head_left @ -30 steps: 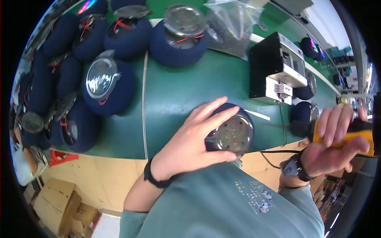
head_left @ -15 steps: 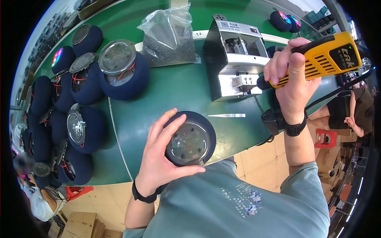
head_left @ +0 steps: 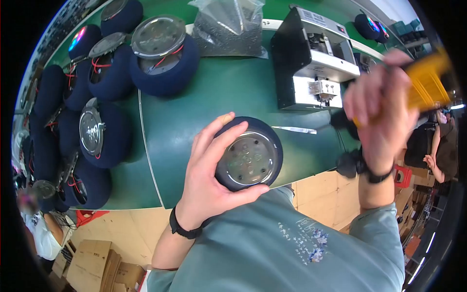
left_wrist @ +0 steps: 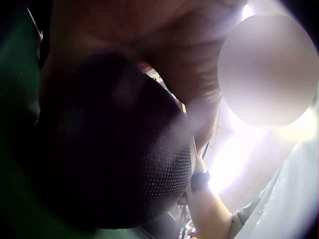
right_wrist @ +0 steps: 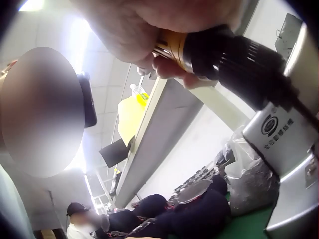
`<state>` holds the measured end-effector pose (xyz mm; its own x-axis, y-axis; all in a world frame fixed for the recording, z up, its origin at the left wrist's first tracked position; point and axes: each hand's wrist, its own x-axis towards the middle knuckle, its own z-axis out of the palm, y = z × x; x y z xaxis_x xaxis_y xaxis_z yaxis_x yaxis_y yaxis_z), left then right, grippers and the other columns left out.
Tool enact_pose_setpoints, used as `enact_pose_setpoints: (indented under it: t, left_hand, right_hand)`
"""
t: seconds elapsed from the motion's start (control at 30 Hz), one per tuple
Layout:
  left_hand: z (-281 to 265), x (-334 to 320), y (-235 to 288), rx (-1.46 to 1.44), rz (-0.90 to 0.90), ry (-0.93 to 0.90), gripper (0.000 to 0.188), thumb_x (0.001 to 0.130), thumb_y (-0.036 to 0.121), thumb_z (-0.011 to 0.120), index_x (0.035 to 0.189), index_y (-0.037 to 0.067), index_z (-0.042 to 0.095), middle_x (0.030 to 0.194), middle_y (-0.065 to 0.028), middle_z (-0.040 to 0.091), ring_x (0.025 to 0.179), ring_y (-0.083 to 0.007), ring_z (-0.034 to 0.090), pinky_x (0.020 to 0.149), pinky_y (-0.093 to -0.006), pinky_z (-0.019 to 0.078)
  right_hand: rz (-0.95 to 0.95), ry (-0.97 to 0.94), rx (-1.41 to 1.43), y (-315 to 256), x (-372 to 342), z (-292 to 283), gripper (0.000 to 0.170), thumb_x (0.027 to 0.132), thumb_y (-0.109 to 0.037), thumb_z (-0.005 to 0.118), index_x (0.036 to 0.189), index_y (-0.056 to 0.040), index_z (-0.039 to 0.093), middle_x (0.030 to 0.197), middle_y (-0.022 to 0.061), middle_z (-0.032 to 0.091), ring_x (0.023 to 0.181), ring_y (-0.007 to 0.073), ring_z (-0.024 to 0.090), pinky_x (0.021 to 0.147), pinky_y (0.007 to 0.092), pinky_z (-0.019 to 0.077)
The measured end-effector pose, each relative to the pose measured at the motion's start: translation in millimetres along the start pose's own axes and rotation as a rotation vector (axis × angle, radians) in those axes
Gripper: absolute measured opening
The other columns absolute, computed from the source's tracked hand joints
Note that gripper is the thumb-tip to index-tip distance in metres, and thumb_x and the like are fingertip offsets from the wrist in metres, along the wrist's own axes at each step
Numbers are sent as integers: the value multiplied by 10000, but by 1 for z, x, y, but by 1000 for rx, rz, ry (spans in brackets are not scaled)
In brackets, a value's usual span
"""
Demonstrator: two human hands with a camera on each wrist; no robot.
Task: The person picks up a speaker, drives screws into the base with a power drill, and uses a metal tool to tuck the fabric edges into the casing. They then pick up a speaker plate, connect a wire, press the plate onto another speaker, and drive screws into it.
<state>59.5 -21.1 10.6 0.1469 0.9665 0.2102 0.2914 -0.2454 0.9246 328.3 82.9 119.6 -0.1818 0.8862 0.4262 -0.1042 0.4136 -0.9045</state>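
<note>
The left hand (head_left: 209, 173) holds a round unit (head_left: 250, 151) by its sides at the near edge of the counter (head_left: 170, 114); that fabric wall (head_left: 258, 123) seems best to grip, since the glossy face (head_left: 248, 160) looks stiff and slippery. Farther right, the right hand (head_left: 382, 112) grips a yellow driver (head_left: 428, 82)

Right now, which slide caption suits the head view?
Left hand grips a round device at a green table; right hand holds a yellow tool.

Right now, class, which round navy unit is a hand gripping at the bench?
The navy unit near the front edge of the bench, held by the left hand; the clustered units at left stand clear of it.
</note>
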Motion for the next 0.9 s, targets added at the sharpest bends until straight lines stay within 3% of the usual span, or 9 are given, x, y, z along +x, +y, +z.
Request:
enact_pose_setpoints:
  t: [0.07,0.1,0.13,0.17,0.2,0.5,0.57,0.7,0.9]
  left_hand:
    - [0,-1,-1,36,36,8,978,633,325,1055,1504,85,679,1619,-186,547,1457,-399,555,1200,-525,475]
    - [0,-1,-1,37,25,12,978,633,325,1055,1504,85,679,1619,-186,547,1457,-399,555,1200,-525,475]
    - [0,-1,-2,27,30,12,976,633,323,1056,1503,92,679,1619,-187,546,1452,-404,555,1196,-529,476]
    - [0,-1,-2,17,35,13,975,633,320,1056,1503,99,679,1618,-189,545,1448,-409,556,1193,-533,477]
    - [0,-2,-1,17,29,15,975,633,320,1056,1503,99,679,1618,-189,545,1448,-409,556,1193,-533,477]
    - [0,-2,-2,-20,27,28,990,620,296,1062,1511,106,673,1619,-167,540,1432,-414,545,1186,-541,475]
    - [-1,-1,-2,31,33,12,1027,598,316,1081,1504,56,675,1609,-215,557,1484,-384,563,1215,-501,473]
    - [0,-2,-3,39,45,19,1015,601,322,1081,1496,61,679,1613,-209,557,1478,-388,565,1211,-502,475]
    - [-6,-3,-5,43,63,-21,1162,535,412,1111,1546,76,648,1670,-216,506,1505,-414,531,1237,-530,442]
  right_hand:
    - [-100,-102,265,-15,-17,19,522,1188,-472,528,1525,-74,529,719,-34,467,531,112,470,534,292,460]
    - [-84,-317,297,-28,-15,15,507,1163,-468,591,1504,-98,526,723,-23,510,545,127,533,546,284,489]
    - [-76,-319,302,-46,-14,14,507,1163,-468,591,1504,-98,526,723,-23,510,545,127,533,546,284,489]
    - [35,-435,255,-64,-13,13,449,1100,-288,680,1486,-135,509,779,40,577,597,218,585,607,385,520]
    - [143,-551,206,-72,-13,14,516,1037,-109,770,1468,-172,492,835,103,644,649,309,636,667,486,552]
    - [-6,-495,220,-59,-14,31,570,1011,-367,802,1432,-159,479,799,53,639,595,224,638,602,396,565]
    - [-45,-479,223,-51,-17,37,603,1004,-432,810,1423,-156,475,790,40,638,581,203,639,586,373,569]
    - [-126,-441,228,-27,-28,55,684,991,-561,826,1405,-149,468,772,15,636,554,160,640,553,328,575]
    - [-76,-374,256,-30,-28,57,665,1021,-564,781,1414,-128,469,782,13,619,565,157,620,570,330,561]
